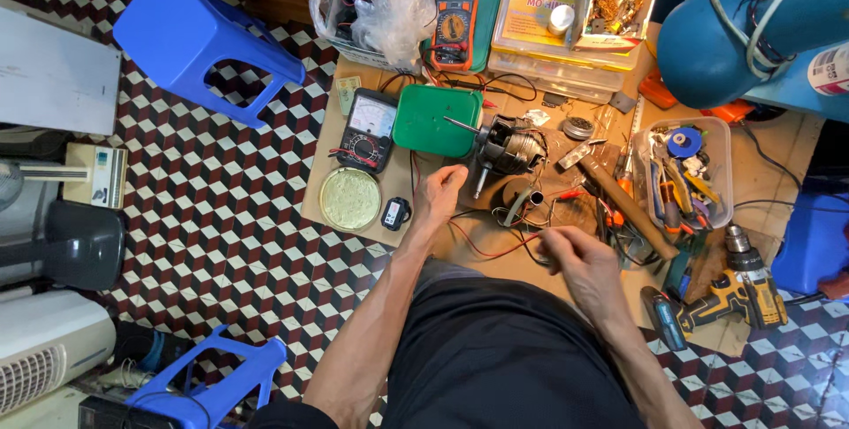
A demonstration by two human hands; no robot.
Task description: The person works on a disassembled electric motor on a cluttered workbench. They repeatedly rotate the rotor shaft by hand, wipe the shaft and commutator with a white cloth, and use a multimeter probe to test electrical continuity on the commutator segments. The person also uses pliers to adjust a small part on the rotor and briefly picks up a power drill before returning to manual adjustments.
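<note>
A small electric motor (pixel 508 149) with copper windings and a long shaft lies on a wooden work board (pixel 495 243). Red and black wires (pixel 491 250) trail from it toward me. My left hand (pixel 437 197) rests on the board just left of the motor, fingers curled, holding nothing that I can see. My right hand (pixel 579 259) hovers lower right of the motor, fingers pinched on the thin wires.
A black analog meter (pixel 368 131), an orange digital meter (pixel 455 17), a green box (pixel 436 119) and a round tin lid (pixel 349 199) lie left. A tool tray (pixel 686 172), a hammer handle (pixel 628 208) and a yellow drill (pixel 730 292) lie right. Blue stools (pixel 203 35) stand on the tiled floor.
</note>
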